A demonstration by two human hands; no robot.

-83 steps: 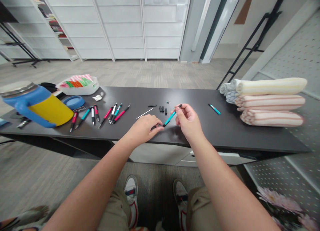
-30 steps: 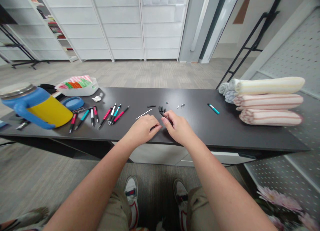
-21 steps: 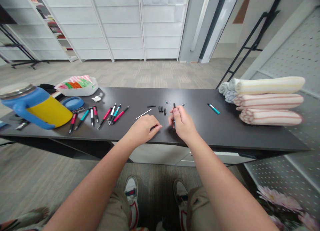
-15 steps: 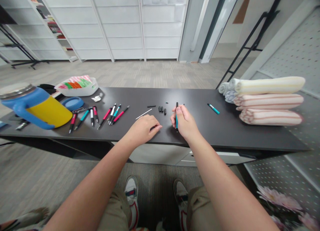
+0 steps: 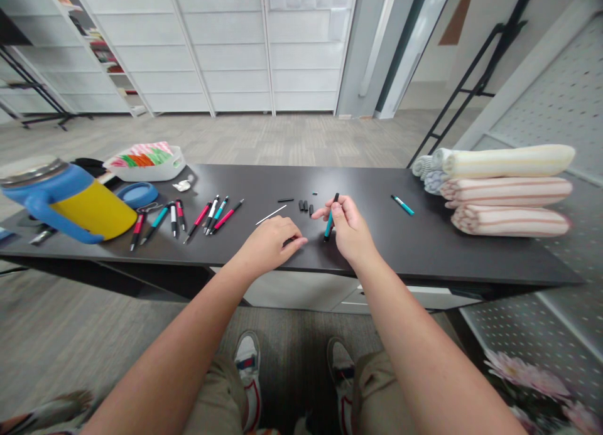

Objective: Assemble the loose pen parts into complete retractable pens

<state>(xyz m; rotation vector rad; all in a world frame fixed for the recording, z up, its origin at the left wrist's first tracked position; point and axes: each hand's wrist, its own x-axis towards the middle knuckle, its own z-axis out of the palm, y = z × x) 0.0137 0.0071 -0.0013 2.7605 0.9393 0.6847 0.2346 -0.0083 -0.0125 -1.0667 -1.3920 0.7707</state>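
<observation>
My right hand (image 5: 349, 228) holds a teal pen (image 5: 328, 226) with black ends between thumb and fingers. The pen tilts, its upper end leaning right, and the index finger stretches out to the left. My left hand (image 5: 269, 245) rests near the table's front edge with its fingers curled; what they may hold is hidden. Just beyond it lies a thin white pen refill (image 5: 271, 214). Several short black pen parts (image 5: 306, 206) stand between the hands, with a thin black piece (image 5: 285, 199) to their left and a tiny teal-and-dark piece (image 5: 315, 193) behind.
On the dark table (image 5: 377, 247), several red, white and teal pens (image 5: 215, 216) lie at left, beside a blue-and-yellow jug (image 5: 85, 203), a blue lid (image 5: 136, 194) and a white tray (image 5: 162, 166). A teal-and-white pen piece (image 5: 402, 204) and rolled towels (image 5: 509, 190) are at right.
The teal pen has gone from near upright to tilted, its lower end swinging left. My right index finger has extended to the left. The left hand has hardly moved.
</observation>
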